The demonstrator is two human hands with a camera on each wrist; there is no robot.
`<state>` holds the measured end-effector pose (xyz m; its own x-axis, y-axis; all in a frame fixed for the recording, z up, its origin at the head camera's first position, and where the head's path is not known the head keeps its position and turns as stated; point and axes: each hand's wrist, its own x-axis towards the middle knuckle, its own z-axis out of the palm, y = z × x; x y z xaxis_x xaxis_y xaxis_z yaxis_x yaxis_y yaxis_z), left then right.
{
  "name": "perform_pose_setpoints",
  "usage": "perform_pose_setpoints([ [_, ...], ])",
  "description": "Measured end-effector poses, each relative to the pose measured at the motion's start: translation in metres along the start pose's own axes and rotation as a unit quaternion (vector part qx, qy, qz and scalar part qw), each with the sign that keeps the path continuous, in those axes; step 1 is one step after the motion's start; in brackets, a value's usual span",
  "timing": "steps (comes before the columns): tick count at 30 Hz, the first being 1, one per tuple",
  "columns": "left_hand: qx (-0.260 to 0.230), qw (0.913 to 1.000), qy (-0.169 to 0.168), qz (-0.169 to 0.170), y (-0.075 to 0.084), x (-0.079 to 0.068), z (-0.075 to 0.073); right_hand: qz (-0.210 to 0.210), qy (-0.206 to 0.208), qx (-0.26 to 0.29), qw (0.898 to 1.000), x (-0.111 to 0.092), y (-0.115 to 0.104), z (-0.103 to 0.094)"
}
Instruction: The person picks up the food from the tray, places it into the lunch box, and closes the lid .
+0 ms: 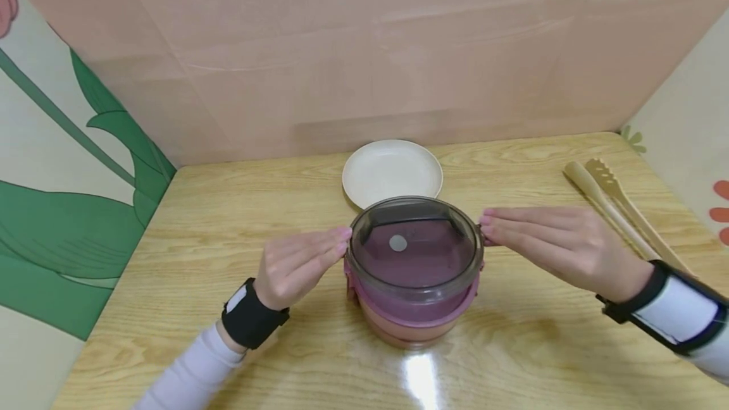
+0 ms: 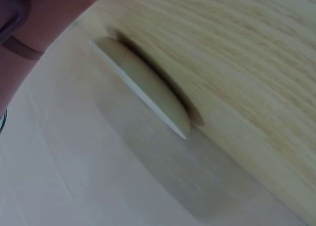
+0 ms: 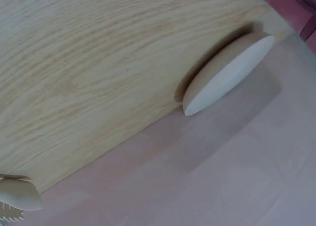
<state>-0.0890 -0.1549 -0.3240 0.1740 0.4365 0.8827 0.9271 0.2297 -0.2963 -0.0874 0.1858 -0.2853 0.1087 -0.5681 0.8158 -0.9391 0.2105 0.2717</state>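
A round pink pot stands on the table in the head view. Over its mouth is a see-through grey lid, its rim higher than the pot's rim at the front. My left hand pinches the lid's left edge with its fingertips. At the opposite edge, the fingertips of my right hand pinch the lid's right side. Both thumbs are mostly hidden. Neither wrist view shows the hands; only a piece of the pink pot appears in a corner of the left one.
Behind the pot lies a white oval plate, also seen in the right wrist view. A wooden spoon and a slotted wooden turner lie at the right. A pinkish wall borders the table's back.
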Motion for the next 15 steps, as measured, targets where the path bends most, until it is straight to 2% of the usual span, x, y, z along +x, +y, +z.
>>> perform_pose_setpoints([
  [5,0.024,0.9991,-0.007,0.034,0.002,-0.005,0.002,-0.001,-0.016,-0.039,0.999,-0.005,-0.007,0.000],
  [12,0.053,0.9967,-0.015,0.059,0.006,-0.011,0.002,-0.030,0.019,-0.021,0.999,-0.006,-0.008,0.006],
  [15,0.065,0.9957,-0.018,0.064,0.006,-0.012,0.001,-0.039,0.020,-0.024,0.999,-0.007,-0.009,0.007],
])
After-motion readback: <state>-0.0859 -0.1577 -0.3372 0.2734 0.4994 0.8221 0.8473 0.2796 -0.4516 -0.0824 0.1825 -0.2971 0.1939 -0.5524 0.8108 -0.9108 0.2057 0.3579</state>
